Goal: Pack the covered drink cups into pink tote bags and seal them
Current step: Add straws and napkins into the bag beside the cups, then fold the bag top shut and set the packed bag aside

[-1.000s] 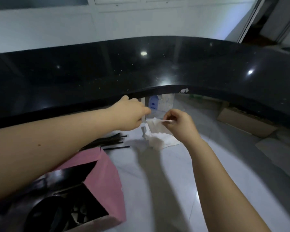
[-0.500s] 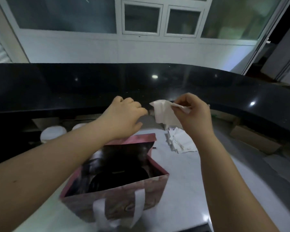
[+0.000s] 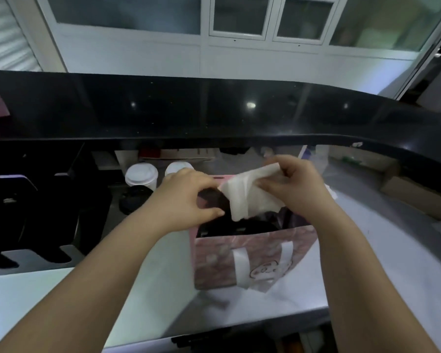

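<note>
Bag: A pink tote bag (image 3: 252, 253) is shown upright on the white counter (image 3: 112, 289), mouth open, with a white handle (image 3: 241, 266) folded down over its near face.
Contents: Only dark shapes are seen inside; cups cannot be confirmed.
Napkin: A white napkin (image 3: 247, 197) is pinched by the right hand (image 3: 298, 184) directly above the bag's mouth, its long axis slanted down toward the left hand (image 3: 186, 197).
Left hand: Its fingers are curled at the bag's far-left rim; whether anything is gripped cannot be told.
Key relation: The bag's opening lies straight below the grip, and the right hand is judged nearer.
Behind: Two white-lidded cups (image 3: 141, 174) are left beneath the black ledge (image 3: 214, 110).
Writing: An outlined logo (image 3: 267, 272) is printed on the bag; no lettering can be read.
</note>
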### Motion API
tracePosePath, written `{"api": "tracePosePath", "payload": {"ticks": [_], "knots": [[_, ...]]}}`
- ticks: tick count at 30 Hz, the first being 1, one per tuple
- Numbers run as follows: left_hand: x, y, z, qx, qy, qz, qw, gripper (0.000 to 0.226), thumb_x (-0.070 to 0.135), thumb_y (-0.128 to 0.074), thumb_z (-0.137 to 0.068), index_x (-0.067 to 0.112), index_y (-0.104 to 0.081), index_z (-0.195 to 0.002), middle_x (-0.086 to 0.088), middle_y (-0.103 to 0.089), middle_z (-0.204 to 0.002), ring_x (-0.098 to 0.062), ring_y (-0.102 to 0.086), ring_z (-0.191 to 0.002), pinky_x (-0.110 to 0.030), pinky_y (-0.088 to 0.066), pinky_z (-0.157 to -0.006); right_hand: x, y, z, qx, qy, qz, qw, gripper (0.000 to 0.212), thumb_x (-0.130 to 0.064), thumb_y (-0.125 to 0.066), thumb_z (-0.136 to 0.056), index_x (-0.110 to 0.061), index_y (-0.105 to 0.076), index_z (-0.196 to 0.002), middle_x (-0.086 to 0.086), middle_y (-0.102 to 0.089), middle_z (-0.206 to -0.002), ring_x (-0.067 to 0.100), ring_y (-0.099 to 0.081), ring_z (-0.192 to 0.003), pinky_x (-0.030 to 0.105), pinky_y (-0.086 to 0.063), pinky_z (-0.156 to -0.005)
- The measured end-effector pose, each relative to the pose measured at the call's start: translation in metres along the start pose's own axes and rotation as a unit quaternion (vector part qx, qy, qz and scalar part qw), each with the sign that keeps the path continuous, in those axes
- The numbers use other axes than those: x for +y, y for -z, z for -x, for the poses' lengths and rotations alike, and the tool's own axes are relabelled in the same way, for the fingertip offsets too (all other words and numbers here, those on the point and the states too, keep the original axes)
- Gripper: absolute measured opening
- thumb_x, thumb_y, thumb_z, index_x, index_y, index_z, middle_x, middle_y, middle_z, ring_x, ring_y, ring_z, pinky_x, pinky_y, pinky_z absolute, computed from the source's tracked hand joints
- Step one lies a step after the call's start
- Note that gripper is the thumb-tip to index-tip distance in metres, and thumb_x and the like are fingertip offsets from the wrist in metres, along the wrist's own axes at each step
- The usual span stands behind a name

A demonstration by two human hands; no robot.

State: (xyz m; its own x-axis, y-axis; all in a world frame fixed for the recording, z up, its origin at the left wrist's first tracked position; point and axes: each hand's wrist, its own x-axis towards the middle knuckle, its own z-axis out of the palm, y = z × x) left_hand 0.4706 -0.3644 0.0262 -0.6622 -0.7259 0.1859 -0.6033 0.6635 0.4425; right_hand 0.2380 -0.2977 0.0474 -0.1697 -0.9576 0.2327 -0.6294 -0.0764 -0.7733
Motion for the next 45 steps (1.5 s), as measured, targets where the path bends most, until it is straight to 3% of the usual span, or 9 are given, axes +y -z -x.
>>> {"api": "tracePosePath", "payload": {"ticks": [7,11,18,25,28,31,36,40,45], "knots": [[-0.008,-0.016,0.002,-0.009,0.009,0.015,1.0,0.079,0.063,-0.073,-0.072,0.037,-0.046,-0.141,0.016,-0.046,-0.145,-0.012,-0.031,-0.138,-0.041,-0.031,-0.113,0.017,-0.031,-0.017,0.035,0.016,0.192,0.981,0.013,-0.018,-0.065,-0.087,-0.028,-0.069,-0.095,0.0,-0.069,-0.095,0.022,-0.062,-0.09,0.034,-0.052,-0.077],[-0.011,-0.02,0.007,-0.024,0.01,0.044,0.999,0.094,0.065,-0.075,-0.068,0.04,-0.032,-0.148,0.018,-0.03,-0.154,-0.008,-0.016,-0.144,-0.039,-0.023,-0.116,0.017,-0.04,-0.015,-0.022,0.133,0.275,0.952,0.015,-0.011,-0.067,-0.084,-0.013,-0.072,-0.098,0.006,-0.068,-0.099,0.026,-0.056,-0.101,0.036,-0.046,-0.083],[-0.014,-0.027,0.015,-0.005,-0.004,0.097,0.995,0.094,0.06,-0.078,-0.069,0.043,-0.031,-0.148,0.02,-0.025,-0.156,-0.004,-0.008,-0.146,-0.037,-0.017,-0.116,0.02,-0.024,-0.002,-0.054,0.114,0.269,0.955,0.029,-0.012,-0.075,-0.077,-0.02,-0.07,-0.105,0.0,-0.065,-0.109,0.021,-0.051,-0.111,0.037,-0.043,-0.097],[-0.023,-0.035,0.033,0.115,0.006,0.256,0.96,0.064,0.066,-0.067,-0.075,0.05,-0.049,-0.135,0.028,-0.036,-0.149,0.003,-0.023,-0.143,-0.034,-0.025,-0.114,0.046,0.022,0.039,0.123,-0.017,0.053,0.991,0.016,-0.035,-0.076,-0.08,-0.044,-0.067,-0.09,-0.032,-0.065,-0.096,-0.012,-0.056,-0.094,0.001,-0.041,-0.069],[-0.026,-0.051,0.053,0.164,0.026,0.35,0.922,0.07,0.065,-0.069,-0.075,0.04,-0.051,-0.137,0.018,-0.043,-0.148,-0.006,-0.035,-0.141,-0.036,-0.034,-0.11,0.077,0.03,0.064,0.113,-0.049,-0.165,0.979,0.027,-0.039,-0.069,-0.081,-0.035,-0.07,-0.108,-0.008,-0.071,-0.11,0.011,-0.066,-0.104,0.027,-0.056,-0.083],[-0.027,-0.074,0.077,0.165,0.05,0.433,0.885,0.081,0.065,-0.077,-0.067,0.03,-0.052,-0.135,0.01,-0.055,-0.136,-0.014,-0.05,-0.131,-0.037,-0.042,-0.105,0.111,0.025,0.082,0.012,-0.084,-0.264,0.961,0.037,-0.021,-0.06,-0.089,-0.022,-0.062,-0.126,0.002,-0.066,-0.125,0.027,-0.06,-0.118,0.043,-0.051,-0.096],[-0.022,-0.088,0.083,0.17,0.105,0.299,0.933,0.063,0.056,-0.084,-0.061,0.044,-0.061,-0.118,0.023,-0.067,-0.116,0.005,-0.061,-0.108,-0.011,-0.046,-0.091,0.122,0.001,0.082,-0.018,-0.12,-0.33,0.936,0.039,-0.023,-0.073,-0.077,-0.023,-0.07,-0.116,0.011,-0.07,-0.113,0.032,-0.065,-0.108,0.041,-0.054,-0.09],[-0.003,-0.096,0.073,0.214,0.128,0.404,0.88,0.032,0.031,-0.075,-0.074,0.049,-0.072,-0.101,0.02,-0.073,-0.102,-0.001,-0.069,-0.094,-0.015,-0.053,-0.079,0.119,-0.015,0.076,0.014,-0.13,-0.356,0.925,0.027,-0.035,-0.068,-0.081,-0.02,-0.075,-0.102,0.011,-0.073,-0.106,0.034,-0.068,-0.101,0.039,-0.057,-0.08],[0.01,-0.104,0.071,0.235,0.18,0.489,0.82,0.019,0.025,-0.068,-0.076,0.04,-0.078,-0.083,0.01,-0.077,-0.086,-0.003,-0.071,-0.079,-0.017,-0.055,-0.068,0.122,-0.022,0.074,0.023,-0.129,-0.388,0.912,0.022,-0.027,-0.065,-0.084,-0.018,-0.075,-0.1,0.012,-0.074,-0.103,0.029,-0.07,-0.095,0.035,-0.057,-0.074]]}}
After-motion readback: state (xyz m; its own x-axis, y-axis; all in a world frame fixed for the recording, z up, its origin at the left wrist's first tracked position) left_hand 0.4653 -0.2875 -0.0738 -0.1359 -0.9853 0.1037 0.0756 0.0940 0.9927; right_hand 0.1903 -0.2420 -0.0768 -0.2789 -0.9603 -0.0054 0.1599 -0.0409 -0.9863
